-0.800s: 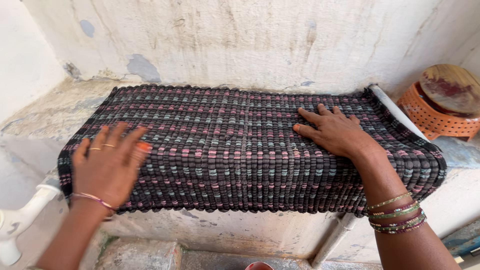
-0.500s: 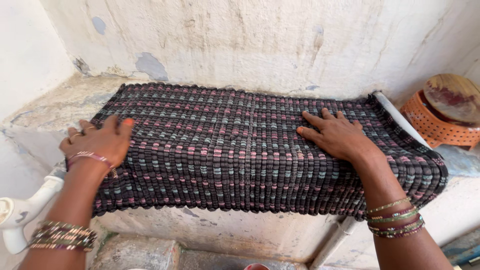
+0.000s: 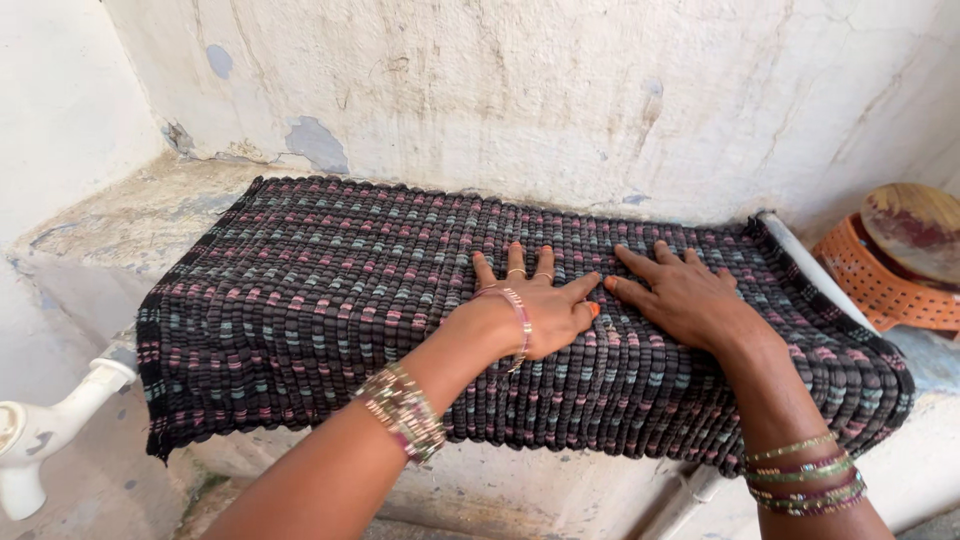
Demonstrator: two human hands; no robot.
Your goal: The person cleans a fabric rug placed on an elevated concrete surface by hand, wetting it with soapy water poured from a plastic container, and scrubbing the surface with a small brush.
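So it's a thick woven mat, dark, nearly black, with rows of pink and pale green-grey flecks running across it in stripes. Chunky ribbed weave. It's spread out flat on a worn concrete ledge, back edge right up against the wall, front edge hanging down over the lip of the ledge. The right end droops over the corner too. The left front corner hangs a bit lower and looks slightly ragged.

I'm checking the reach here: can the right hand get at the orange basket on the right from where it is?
Probably yes. The right hand lies flat on the woven mat, and the orange basket sits just past the white pipe, with nothing else between.
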